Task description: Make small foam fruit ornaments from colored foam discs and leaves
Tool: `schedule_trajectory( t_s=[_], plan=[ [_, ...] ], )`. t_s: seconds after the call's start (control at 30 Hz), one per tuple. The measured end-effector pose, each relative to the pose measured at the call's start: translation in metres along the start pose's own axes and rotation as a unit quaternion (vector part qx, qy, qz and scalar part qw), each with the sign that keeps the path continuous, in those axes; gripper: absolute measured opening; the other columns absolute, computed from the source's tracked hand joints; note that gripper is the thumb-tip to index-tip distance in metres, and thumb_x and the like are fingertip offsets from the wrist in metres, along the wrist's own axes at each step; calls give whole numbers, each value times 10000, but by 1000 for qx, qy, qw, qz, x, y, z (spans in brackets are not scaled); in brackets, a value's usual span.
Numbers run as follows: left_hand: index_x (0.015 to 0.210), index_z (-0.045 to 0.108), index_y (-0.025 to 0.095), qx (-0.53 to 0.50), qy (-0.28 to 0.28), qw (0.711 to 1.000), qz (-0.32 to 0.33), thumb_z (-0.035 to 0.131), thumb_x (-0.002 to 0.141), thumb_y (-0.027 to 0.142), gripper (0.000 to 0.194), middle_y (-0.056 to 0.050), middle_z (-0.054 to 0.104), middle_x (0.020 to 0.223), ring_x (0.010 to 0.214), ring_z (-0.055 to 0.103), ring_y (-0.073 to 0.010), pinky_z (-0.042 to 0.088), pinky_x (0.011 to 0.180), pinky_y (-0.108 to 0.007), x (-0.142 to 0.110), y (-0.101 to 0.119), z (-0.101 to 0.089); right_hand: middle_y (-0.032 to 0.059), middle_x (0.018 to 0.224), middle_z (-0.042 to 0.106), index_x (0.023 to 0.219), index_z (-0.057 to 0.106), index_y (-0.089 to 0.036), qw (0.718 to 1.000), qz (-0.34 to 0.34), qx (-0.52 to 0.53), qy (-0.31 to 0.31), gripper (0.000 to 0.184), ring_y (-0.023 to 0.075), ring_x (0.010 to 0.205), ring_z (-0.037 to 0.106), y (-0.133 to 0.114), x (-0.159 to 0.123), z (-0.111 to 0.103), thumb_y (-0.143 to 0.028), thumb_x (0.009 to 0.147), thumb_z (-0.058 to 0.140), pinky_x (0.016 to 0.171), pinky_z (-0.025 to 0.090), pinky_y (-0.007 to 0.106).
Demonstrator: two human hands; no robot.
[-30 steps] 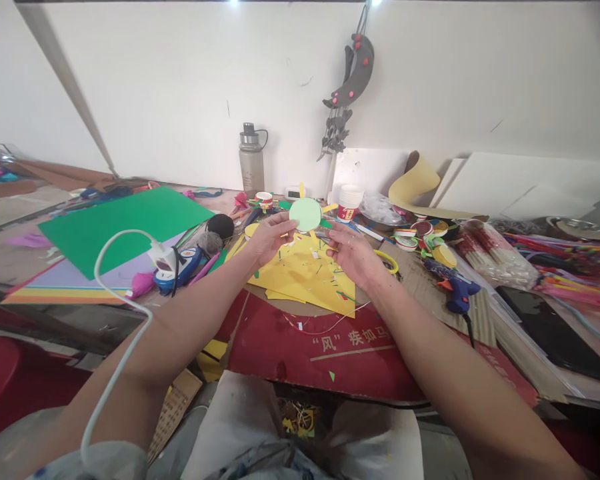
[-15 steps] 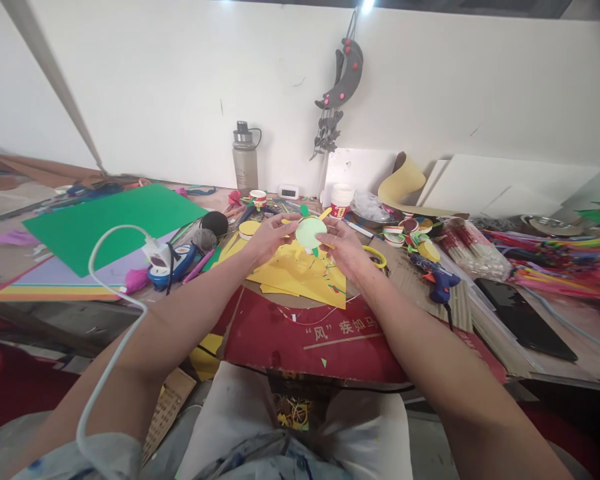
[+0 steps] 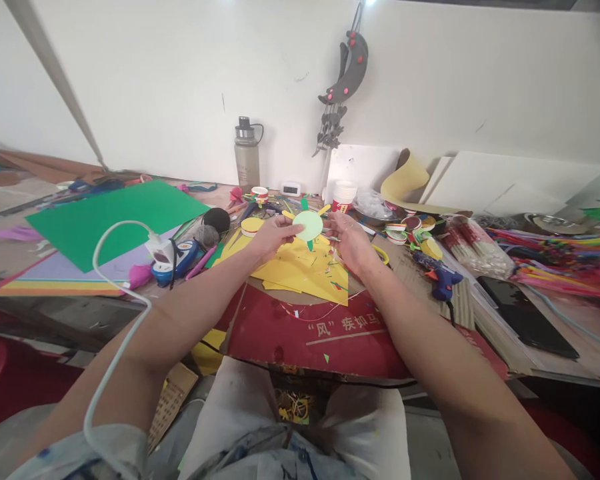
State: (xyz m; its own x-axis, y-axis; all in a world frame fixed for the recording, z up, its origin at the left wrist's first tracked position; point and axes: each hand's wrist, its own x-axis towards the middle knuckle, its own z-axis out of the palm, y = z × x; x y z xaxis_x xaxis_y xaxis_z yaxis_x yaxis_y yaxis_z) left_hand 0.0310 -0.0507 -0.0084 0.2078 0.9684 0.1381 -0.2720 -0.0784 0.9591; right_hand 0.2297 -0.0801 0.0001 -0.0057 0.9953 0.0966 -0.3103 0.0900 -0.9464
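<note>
My left hand (image 3: 275, 237) pinches the left edge of a paper craft disc (image 3: 309, 227), its thumb on the front. The disc is pale green and round, with green and yellow tabs sticking out around its rim. My right hand (image 3: 347, 233) is beside the disc's right edge, fingers apart; I see no grip on the disc. Below both hands lie yellow paper sheets (image 3: 300, 270) strewn with small coloured scraps. They rest on a red printed cardboard sheet (image 3: 315, 333).
Green paper (image 3: 110, 223) and a blue device with a white plug (image 3: 175, 263) lie left. A bottle (image 3: 247, 157) and paper cups (image 3: 343, 197) stand behind. To the right are a blue glue gun (image 3: 443, 277), a black phone (image 3: 525, 317) and colourful pipe cleaners (image 3: 570, 253).
My right hand has let go of the disc and moved slightly off to the right. The left hand now holds it alone, with the disc's tabs showing more fully.
</note>
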Motion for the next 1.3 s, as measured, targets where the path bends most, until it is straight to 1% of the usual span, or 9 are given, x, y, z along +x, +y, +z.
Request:
schedule_trajectory(
  t_s=[0.17,0.33,0.47,0.63,0.8,0.93,1.03,1.2,1.3],
  plan=[
    [776,725,140,67,-28,997,23,990,552,358,410,-3,679,758,673,543,-85,373,652,-262,1,-5,-1,-36,841,720,983,631,-257,998,-23,-35,-52,586,180,786,671,8,-4,5,-404,532,975,743,523,324],
    [940,767,158,4,-100,995,-30,853,720,644,541,-86,757,949,849,669,-165,438,720,-274,-4,-2,-2,-62,736,693,863,632,-225,1000,4,23,15,402,120,643,598,8,6,-5,-239,570,908,655,512,268],
    [939,764,147,-10,-51,998,-26,832,721,696,594,-88,755,905,808,670,-159,441,707,-265,-4,1,-4,-59,621,638,785,608,-221,991,77,79,69,217,108,542,499,4,15,-16,-196,691,802,519,453,249],
    [839,737,149,-13,-28,999,-17,893,665,656,558,-44,714,815,746,626,-127,428,679,-251,-3,3,-6,-69,638,650,812,614,-215,991,74,99,59,272,88,533,490,3,14,-15,-140,651,820,523,451,229],
    [921,777,157,-11,-82,996,-37,869,696,660,559,-76,760,938,868,660,-161,437,717,-264,-3,1,2,-88,648,648,867,605,-236,998,46,30,20,514,93,554,522,7,2,-6,-224,492,957,546,444,233],
    [813,761,117,-27,-74,997,-28,993,576,474,487,-67,754,814,758,648,-142,470,751,-295,-3,-5,10,-52,776,722,962,606,-250,998,22,-29,-47,669,142,680,650,14,-8,3,-306,434,1012,682,518,287],
    [839,777,102,-63,-71,995,-9,1020,519,365,479,-74,772,826,735,664,-142,515,763,-305,-3,-8,12,-35,831,730,1030,607,-262,996,8,-64,-65,720,160,733,660,18,-8,4,-383,452,1020,683,501,296],
    [879,773,112,-127,-12,992,0,1008,527,269,452,-74,792,886,774,712,-155,547,770,-301,5,-10,6,-17,912,716,979,646,-254,996,-41,-83,13,603,114,694,555,11,8,-14,-584,570,942,603,427,253],
    [907,745,126,-137,27,990,-2,993,512,187,470,-49,788,890,777,711,-137,535,759,-275,9,-10,2,-22,845,679,886,634,-241,983,-112,-94,109,464,110,656,508,1,21,-34,-547,642,883,574,405,248]
  ],
)
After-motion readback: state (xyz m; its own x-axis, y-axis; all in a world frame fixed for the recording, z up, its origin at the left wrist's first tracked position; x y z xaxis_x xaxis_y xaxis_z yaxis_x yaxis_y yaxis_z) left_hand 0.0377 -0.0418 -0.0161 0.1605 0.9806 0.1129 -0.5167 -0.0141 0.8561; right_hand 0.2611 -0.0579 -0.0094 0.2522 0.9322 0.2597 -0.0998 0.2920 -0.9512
